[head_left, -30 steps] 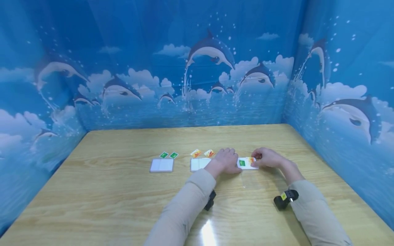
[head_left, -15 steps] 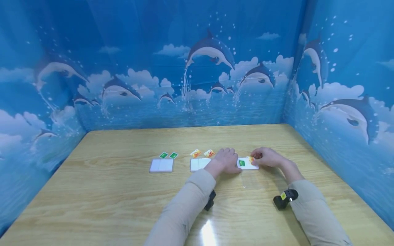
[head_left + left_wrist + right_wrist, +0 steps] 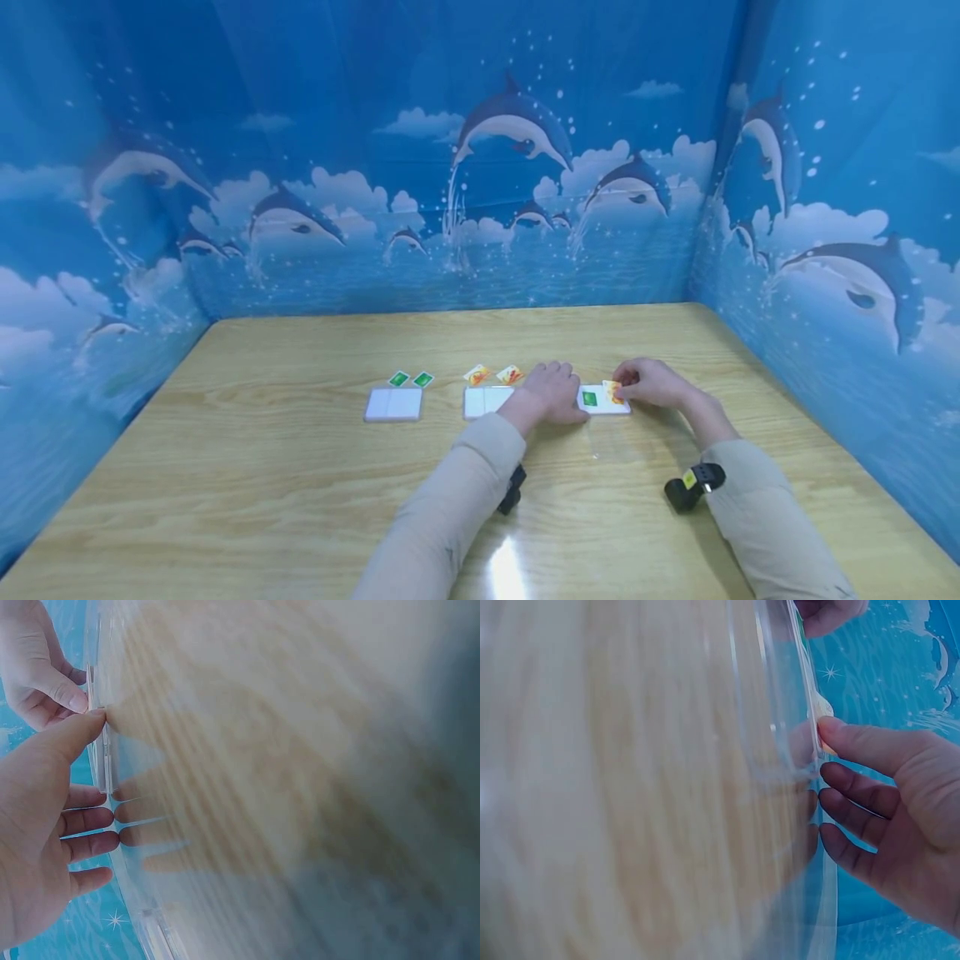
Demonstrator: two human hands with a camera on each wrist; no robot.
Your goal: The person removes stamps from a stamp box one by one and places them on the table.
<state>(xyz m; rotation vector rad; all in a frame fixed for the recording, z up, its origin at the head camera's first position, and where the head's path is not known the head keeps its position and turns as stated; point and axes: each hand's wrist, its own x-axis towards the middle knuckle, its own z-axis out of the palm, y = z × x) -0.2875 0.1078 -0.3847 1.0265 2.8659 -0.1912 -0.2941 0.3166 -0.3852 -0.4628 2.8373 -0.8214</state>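
Observation:
My right hand (image 3: 654, 385) pinches a small orange-patterned card (image 3: 615, 393) over the right end of a white two-part tray (image 3: 600, 409). A green card (image 3: 590, 399) lies in the tray's left part. My left hand (image 3: 553, 393) rests at that tray's left end with its fingers stretched away from me. In the left wrist view the left thumb (image 3: 84, 726) touches the tray's near edge, and the other fingers are fairly straight on the table. In the right wrist view the right thumb (image 3: 855, 739) presses the card's edge; the card's underside is hidden.
A second white tray (image 3: 486, 402) lies left of my left hand, partly covered by it, with two orange cards (image 3: 493, 375) behind. Farther left is a third white tray (image 3: 394, 405) with two green cards (image 3: 411, 379) behind. Dolphin-printed curtains (image 3: 450, 275) border the table.
My right fingers have shifted slightly with the orange card, and more of its face shows now. The left hand and the other cards keep their places.

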